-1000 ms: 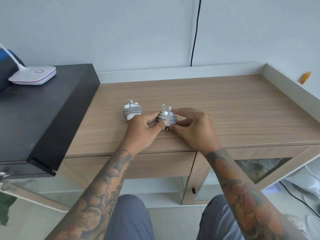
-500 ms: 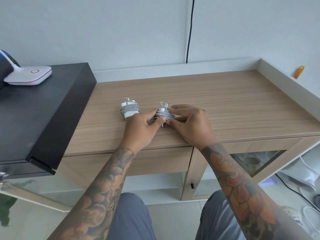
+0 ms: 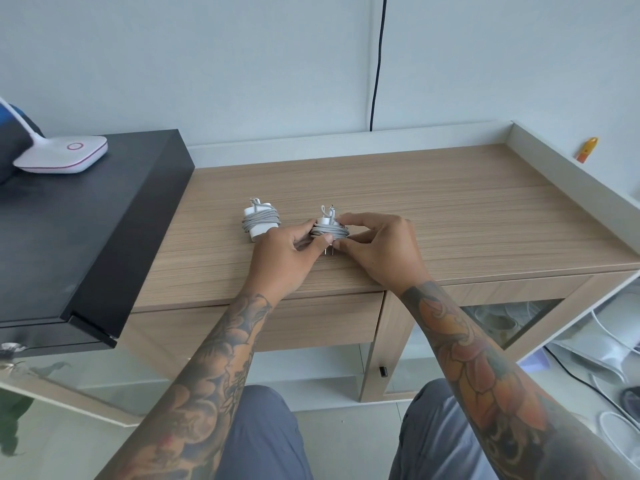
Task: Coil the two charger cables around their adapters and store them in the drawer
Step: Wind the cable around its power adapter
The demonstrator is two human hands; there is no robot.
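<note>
Head view looks down on a light wooden cabinet top, where both chargers sit close to its front edge. On the left, the first charger lies alone, its grey cable already wound around the white adapter with the loose end poking up, so it appears finished and set aside within easy reach. Just beside it, the second charger is pinched from both sides: the left hand closes thumb and fingers on its left flank, and the right hand closes on its right flank, one finger pressing over the top of the coil. That two-sided hold probably keeps the wraps from springing loose while the tail end is tucked in; the plug prongs show below the coil, between the two thumbs, pointing toward the person. Whether the cable end is fully secured cannot be told, since the fingers cover part of it. Below the front edge, the drawer is shut, so storage has not begun. Judging from this, the coiling step is nearly done, and one hand will need to let go to pull the drawer open.
</note>
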